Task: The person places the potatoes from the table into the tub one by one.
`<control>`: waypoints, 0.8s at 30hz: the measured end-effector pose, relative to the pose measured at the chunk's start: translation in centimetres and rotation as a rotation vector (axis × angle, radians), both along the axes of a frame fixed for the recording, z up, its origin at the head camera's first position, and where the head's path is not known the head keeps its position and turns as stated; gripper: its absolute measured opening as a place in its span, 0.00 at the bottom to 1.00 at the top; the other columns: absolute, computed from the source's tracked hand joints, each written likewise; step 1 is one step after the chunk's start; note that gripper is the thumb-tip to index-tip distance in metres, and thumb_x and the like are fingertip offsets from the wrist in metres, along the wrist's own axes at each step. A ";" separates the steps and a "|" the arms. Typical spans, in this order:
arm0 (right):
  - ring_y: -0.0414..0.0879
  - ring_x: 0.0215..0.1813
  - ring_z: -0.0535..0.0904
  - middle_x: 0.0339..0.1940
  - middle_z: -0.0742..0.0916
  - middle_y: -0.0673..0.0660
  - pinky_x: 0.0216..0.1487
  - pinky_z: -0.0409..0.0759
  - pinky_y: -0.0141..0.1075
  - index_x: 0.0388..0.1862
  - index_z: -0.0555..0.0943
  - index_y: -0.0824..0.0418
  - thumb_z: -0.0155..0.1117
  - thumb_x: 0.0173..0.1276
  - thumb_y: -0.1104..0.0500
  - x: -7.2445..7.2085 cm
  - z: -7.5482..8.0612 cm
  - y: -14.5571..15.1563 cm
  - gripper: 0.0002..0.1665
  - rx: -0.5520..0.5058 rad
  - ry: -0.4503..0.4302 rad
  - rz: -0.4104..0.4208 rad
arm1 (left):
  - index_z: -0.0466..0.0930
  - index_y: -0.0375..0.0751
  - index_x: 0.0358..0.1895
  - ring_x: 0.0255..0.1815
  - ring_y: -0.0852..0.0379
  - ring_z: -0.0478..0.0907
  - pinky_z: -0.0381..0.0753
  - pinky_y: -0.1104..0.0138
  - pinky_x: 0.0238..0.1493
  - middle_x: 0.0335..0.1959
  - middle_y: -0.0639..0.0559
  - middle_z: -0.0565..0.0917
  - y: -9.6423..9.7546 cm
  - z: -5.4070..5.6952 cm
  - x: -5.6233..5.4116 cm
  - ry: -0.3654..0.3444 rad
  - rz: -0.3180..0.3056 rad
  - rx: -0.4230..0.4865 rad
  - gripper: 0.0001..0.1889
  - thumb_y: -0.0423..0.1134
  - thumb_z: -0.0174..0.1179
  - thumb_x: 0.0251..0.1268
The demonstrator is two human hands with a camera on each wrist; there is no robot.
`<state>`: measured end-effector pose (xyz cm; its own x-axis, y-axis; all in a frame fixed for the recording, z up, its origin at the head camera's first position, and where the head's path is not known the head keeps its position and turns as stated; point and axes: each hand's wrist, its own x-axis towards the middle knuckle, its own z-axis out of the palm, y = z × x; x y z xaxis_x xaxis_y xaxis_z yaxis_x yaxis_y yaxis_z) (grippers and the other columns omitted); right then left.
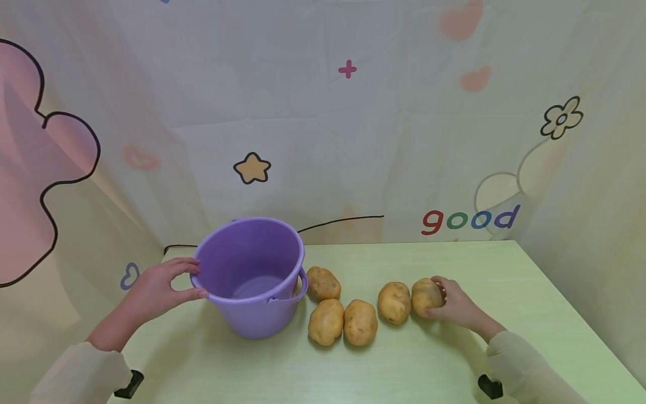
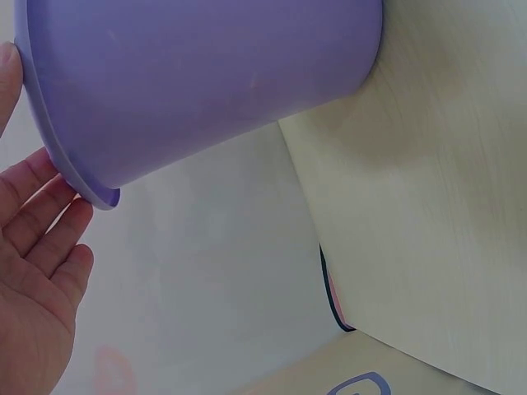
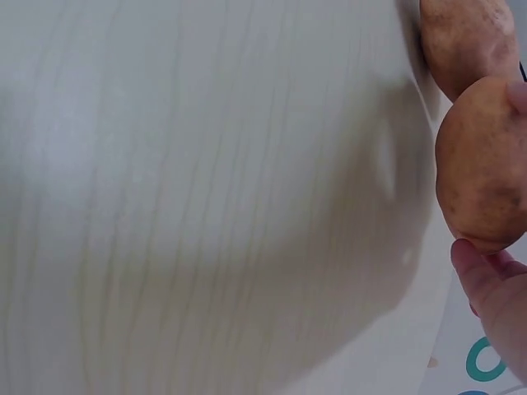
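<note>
A purple bucket point(image 1: 259, 317) stands on the table with its wide mouth facing up, and its bottom shows inside. My left hand point(image 1: 160, 289) holds the bucket's rim at the left, the thumb and fingertips spread along the edge; the left wrist view shows the fingers point(image 2: 62, 234) right at the rim. At the right end of a scatter of potatoes, my right hand point(image 1: 456, 303) grips a potato point(image 1: 425, 297), thumb on the near side and fingers on the far side. Another potato point(image 1: 394, 303) lies close beside it, just to the left.
Between the bucket and the right-hand pair lie more potatoes: one at the back point(image 1: 323, 284), two in front point(image 1: 325, 322) point(image 1: 360, 322). The bucket's handle point(image 1: 301, 286) hangs on its right side. Behind the pale green table point(image 1: 393, 373) hangs a printed cloth point(image 1: 313, 157).
</note>
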<state>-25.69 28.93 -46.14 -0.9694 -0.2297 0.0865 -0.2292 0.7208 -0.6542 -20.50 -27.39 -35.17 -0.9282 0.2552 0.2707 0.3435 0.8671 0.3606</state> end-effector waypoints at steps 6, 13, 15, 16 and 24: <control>0.55 0.43 0.70 0.43 0.72 0.69 0.38 0.73 0.40 0.56 0.64 0.71 0.74 0.39 0.52 0.1 0.5 0.2 0.47 0.048 0.025 -0.012 | 0.78 0.39 0.44 0.55 0.42 0.70 0.71 0.51 0.44 0.52 0.45 0.76 0.0 0.1 0.1 -0.003 -0.001 0.002 0.30 0.59 0.63 0.43; 0.55 0.44 0.70 0.44 0.71 0.69 0.39 0.74 0.42 0.57 0.63 0.72 0.74 0.40 0.52 0.4 1.0 0.5 0.49 0.055 0.023 -0.026 | 0.78 0.38 0.44 0.55 0.41 0.70 0.71 0.50 0.45 0.52 0.45 0.76 0.0 0.1 0.1 -0.001 -0.003 -0.001 0.30 0.59 0.63 0.43; 0.55 0.43 0.70 0.44 0.71 0.69 0.39 0.74 0.42 0.57 0.63 0.73 0.74 0.40 0.53 0.4 1.2 0.5 0.49 0.052 0.032 -0.024 | 0.78 0.38 0.45 0.55 0.41 0.70 0.71 0.50 0.45 0.52 0.45 0.76 0.0 0.0 0.1 -0.004 -0.003 0.002 0.30 0.59 0.63 0.43; 0.55 0.43 0.70 0.44 0.71 0.70 0.38 0.74 0.42 0.57 0.63 0.73 0.74 0.40 0.53 0.4 1.2 0.5 0.48 0.050 0.038 -0.024 | 0.78 0.38 0.45 0.55 0.41 0.70 0.71 0.50 0.45 0.52 0.45 0.76 0.0 -0.1 0.0 -0.005 -0.001 0.002 0.30 0.59 0.63 0.42; 0.55 0.44 0.68 0.46 0.70 0.70 0.36 0.72 0.37 0.55 0.62 0.77 0.74 0.40 0.57 0.5 2.4 0.2 0.47 -0.007 0.064 0.004 | 0.78 0.38 0.45 0.55 0.41 0.69 0.71 0.49 0.45 0.52 0.44 0.76 -0.1 0.0 -0.1 -0.009 -0.002 0.004 0.30 0.59 0.64 0.42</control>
